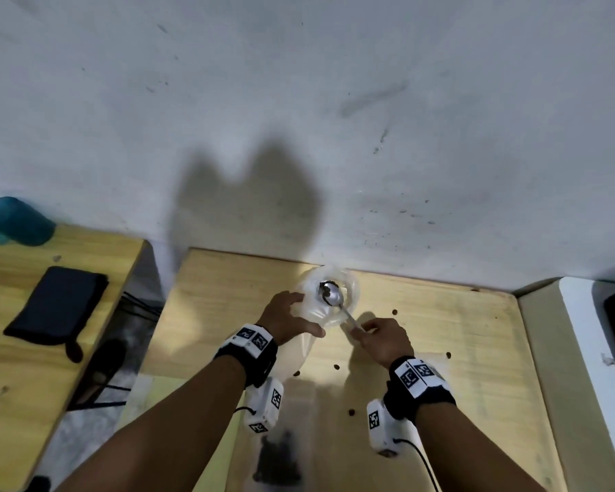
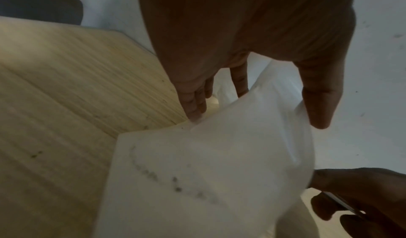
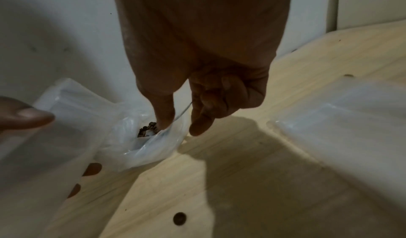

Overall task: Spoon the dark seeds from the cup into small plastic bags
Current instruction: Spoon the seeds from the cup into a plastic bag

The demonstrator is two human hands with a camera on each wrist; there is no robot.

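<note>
A translucent plastic bag [image 1: 348,289] stands open near the table's far edge. My left hand [image 1: 308,314] grips it at the mouth, thumb on one side and fingers on the other; the left wrist view shows the bag [image 2: 219,155] filling the frame. My right hand [image 1: 361,328] pinches the handle of a metal spoon [image 1: 331,292], whose bowl sits inside the bag's mouth. Dark seeds [image 3: 146,130] lie in the bag beside the thin handle [image 3: 183,111]. A blurred clear container with dark seeds [image 1: 279,452] stands close below my wrists; whether it is the cup I cannot tell.
The wooden table [image 1: 458,349] butts against a white wall and bears several small dark round spots [image 1: 394,311]. A second table at the left carries a blue cup [image 1: 15,221] and a dark pouch [image 1: 57,307]. More clear plastic [image 3: 340,120] lies to the right.
</note>
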